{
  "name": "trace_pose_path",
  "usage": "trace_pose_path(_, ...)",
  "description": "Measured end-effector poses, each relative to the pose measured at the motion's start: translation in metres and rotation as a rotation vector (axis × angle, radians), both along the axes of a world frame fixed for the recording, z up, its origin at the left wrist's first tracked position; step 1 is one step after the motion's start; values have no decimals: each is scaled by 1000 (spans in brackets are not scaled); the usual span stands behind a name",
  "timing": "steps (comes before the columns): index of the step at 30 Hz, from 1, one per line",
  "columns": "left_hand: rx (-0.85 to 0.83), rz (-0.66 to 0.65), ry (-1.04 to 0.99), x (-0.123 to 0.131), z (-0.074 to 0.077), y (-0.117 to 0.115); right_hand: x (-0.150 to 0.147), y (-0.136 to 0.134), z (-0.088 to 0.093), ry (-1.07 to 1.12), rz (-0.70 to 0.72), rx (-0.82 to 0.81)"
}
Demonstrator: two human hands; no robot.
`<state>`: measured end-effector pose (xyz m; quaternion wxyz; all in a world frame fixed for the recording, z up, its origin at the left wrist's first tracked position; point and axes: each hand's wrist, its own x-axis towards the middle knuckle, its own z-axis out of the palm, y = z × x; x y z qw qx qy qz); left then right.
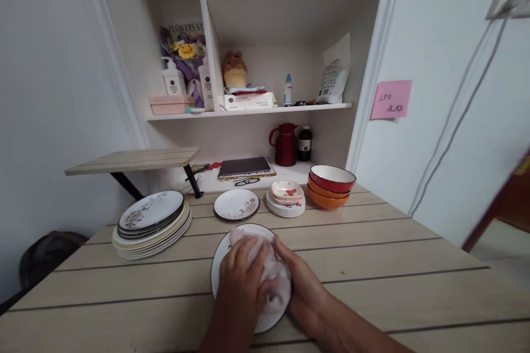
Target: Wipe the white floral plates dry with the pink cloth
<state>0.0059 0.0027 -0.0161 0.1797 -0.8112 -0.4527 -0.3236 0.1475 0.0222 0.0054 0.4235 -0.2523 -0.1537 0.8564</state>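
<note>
A white plate [221, 265] with a dark rim is in front of me at the table's near middle. My left hand [242, 273] presses a crumpled pale pink cloth [278, 274] onto the plate's face, with its fingers bent over the cloth. My right hand [304, 289] grips the plate's right edge, thumb on top near the rim; its other fingers are partly hidden. Just beyond lies another white plate [236, 204] with brown flowers. Most of the held plate's middle is covered by the cloth and my left hand.
A tall stack of plates [153, 226] stands at the left, beneath a small raised shelf [132, 159]. Small dishes [285, 204] and stacked red and orange bowls [330, 190] stand at the back right. Behind them are a laptop [244, 166], glasses [247, 181] and a red jug [286, 145].
</note>
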Motion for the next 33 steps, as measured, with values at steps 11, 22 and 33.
trace_pose_path(11,-15,-214,167,2,-2,5,12,9,3,-24,50,-58)
trace_pose_path(22,113,-15,160,-4,13,1,5,5,3,39,72,52)
trace_pose_path(33,223,-31,191,1,-10,5,23,22,3,56,-29,67)
